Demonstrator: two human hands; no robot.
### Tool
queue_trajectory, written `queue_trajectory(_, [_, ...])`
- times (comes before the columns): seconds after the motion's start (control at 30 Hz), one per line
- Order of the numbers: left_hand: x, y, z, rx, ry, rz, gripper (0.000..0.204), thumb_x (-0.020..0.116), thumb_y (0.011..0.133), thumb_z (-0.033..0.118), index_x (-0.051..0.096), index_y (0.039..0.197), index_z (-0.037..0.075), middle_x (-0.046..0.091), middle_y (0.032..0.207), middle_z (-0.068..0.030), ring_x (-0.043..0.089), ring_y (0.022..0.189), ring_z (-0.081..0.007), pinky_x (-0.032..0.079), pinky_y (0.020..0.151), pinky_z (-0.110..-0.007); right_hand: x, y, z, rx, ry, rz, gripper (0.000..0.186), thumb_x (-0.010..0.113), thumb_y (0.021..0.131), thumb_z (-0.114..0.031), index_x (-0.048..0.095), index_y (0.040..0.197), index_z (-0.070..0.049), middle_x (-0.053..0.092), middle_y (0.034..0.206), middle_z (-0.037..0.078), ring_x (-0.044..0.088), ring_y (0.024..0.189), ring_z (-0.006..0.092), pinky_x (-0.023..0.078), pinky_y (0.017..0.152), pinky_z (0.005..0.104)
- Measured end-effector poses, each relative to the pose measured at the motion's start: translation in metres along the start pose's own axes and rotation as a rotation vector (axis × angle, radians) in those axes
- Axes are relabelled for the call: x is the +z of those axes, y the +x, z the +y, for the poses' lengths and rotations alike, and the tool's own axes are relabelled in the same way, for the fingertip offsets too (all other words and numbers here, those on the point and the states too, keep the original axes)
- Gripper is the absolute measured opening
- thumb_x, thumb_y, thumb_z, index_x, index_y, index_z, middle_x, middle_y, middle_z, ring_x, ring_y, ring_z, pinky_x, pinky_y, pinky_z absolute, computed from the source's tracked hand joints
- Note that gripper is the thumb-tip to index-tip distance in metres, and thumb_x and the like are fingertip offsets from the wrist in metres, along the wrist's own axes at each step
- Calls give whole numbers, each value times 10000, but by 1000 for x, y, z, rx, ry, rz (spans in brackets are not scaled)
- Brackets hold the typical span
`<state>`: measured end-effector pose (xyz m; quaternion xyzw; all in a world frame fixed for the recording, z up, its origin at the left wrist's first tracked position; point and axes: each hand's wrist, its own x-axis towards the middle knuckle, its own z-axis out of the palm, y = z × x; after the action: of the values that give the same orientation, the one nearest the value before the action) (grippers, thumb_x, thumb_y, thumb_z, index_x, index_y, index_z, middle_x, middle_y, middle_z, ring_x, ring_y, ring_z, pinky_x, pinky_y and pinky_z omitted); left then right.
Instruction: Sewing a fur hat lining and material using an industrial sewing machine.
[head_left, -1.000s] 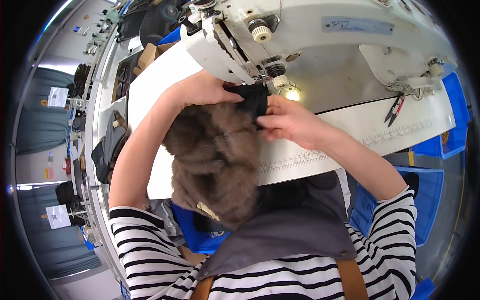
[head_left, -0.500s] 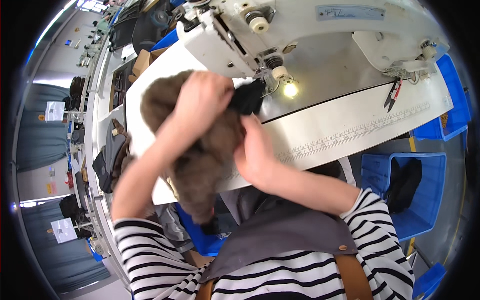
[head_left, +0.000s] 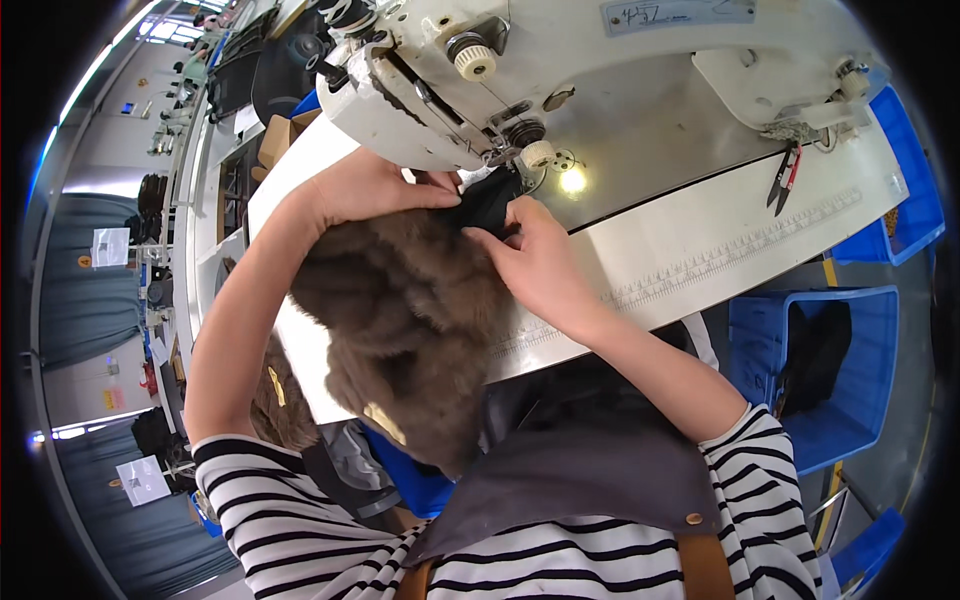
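Observation:
A brown fur piece point(head_left: 410, 300) spreads over the front of the white sewing table and hangs past its near edge. Black fabric point(head_left: 483, 208) along its far side runs up to the needle area of a white sewing machine point(head_left: 440, 110). My left hand point(head_left: 385, 190) lies across the far left of the fur, its fingers closed on the black fabric's edge. With thumb and fingers my right hand point(head_left: 525, 245) pinches the same black fabric on its right side, close to the lit presser foot. The fabric under the foot is partly hidden.
Red-handled thread snips point(head_left: 785, 180) lie on the table's right, beyond a printed ruler strip point(head_left: 720, 250). A blue bin point(head_left: 860, 380) with dark cloth stands at the lower right. Another fur piece point(head_left: 285, 400) hangs at the left edge, near a cardboard box point(head_left: 283, 138).
The fur has been turned and spread out, hanging wider toward me. My left hand has moved left and flattened by the black fabric; my right hand has shifted slightly up and right, onto that fabric.

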<state>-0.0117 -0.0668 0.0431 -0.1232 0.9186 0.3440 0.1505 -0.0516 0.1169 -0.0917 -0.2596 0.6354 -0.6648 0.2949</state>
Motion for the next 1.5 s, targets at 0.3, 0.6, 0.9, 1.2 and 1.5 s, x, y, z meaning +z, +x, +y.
queue_trajectory(0.3, [-29,27,-37,-260,-714,-144,350,799,802,158,696,1118,49,710,1042,-52,647,884,-125,543,779,-270,-4,3,-8,33,-42,-58,396,793,840,-242,481,783,-5,569,662,63,545,622,87,457,548,280])
queue_trajectory(0.6, [-5,28,9,-248,-390,-155,360,802,798,162,697,1122,46,709,1054,-50,649,882,-127,543,776,-269,-3,2,-9,154,217,-75,372,793,825,-241,509,777,-5,588,700,98,551,619,162,455,579,317])
queue_trajectory(0.9, [-18,29,42,-215,-66,-171,371,805,794,167,698,1126,43,709,1067,-48,651,880,-130,544,773,-268,38,-2,-35,322,160,151,286,684,931,-217,519,867,7,542,730,46,453,682,124,411,598,310])
queue_trajectory(1.2, [85,-13,11,120,625,668,175,670,702,178,539,659,69,601,705,-78,581,763,-269,420,749,-369,-13,7,-11,81,-54,-266,235,630,919,-168,503,875,24,626,774,141,650,704,223,528,587,332])
queue_trajectory(1.5, [86,-8,11,-65,564,551,265,696,801,305,675,880,54,671,707,-104,649,779,-271,419,793,-377,-43,14,-33,350,2,-463,274,505,1018,-232,496,868,-4,557,748,88,613,525,174,503,436,276])
